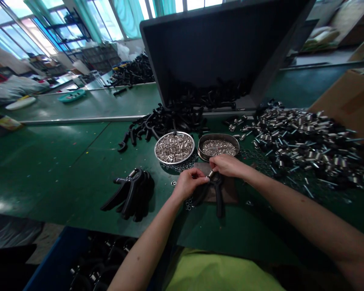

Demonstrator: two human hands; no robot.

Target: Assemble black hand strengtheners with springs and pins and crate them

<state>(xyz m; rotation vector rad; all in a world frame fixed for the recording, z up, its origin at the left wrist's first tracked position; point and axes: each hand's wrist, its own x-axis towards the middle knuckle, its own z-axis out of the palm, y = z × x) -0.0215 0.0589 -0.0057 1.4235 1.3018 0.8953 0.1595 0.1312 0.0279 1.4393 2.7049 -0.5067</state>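
A black plastic spring clamp (219, 198) lies in front of me over a brownish flat plate (229, 189), its handles spread toward me. A shiny coil spring (211, 173) sits at its upper part, between my hands. My left hand (188, 184) is closed, thumb and fingertips pinching the clamp at the spring's lower left end. On the far side, my right hand (226, 165) has its fingers pressed together on the clamp by the spring's other end. My fingers cover part of the clamp's head, so any small part held there is hidden.
Beyond my hands stand a round dish of metal pins (174, 148) and an oval tin of small metal parts (218, 147). Clamps (130, 194) are stacked at left. Springs and screws (309, 141) heap at right. A tipped grey bin (212, 56) spills black parts behind.
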